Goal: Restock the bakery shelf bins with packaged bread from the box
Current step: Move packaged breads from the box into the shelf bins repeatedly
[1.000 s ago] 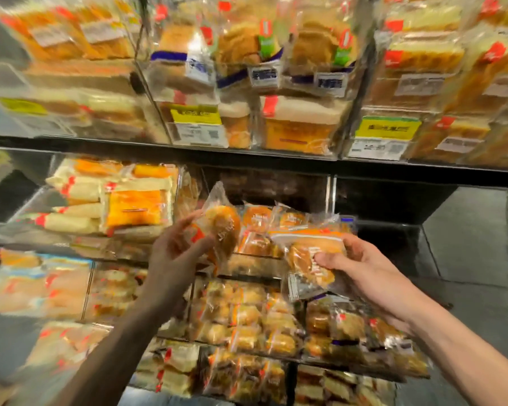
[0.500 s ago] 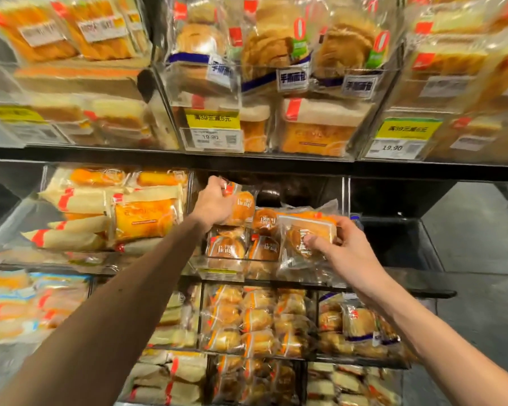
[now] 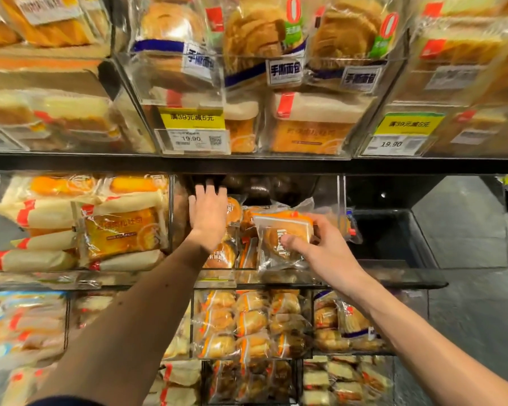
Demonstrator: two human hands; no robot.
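Observation:
A clear middle-shelf bin holds several small packaged buns with orange labels. My left hand reaches into the bin's left side, fingers spread, palm down over the buns, with nothing held. My right hand grips a clear pack of bread with an orange top strip, held upright at the bin's front right. The box is out of view.
The bin to the left holds stacked toast packs. An upper shelf of loaf bins with yellow price tags overhangs closely. To the right is a dark bin space. Lower bins are full of buns.
My left hand has let go of its bun pack in the bin and now lies open over the buns. My right hand has brought its pack slightly nearer the bin.

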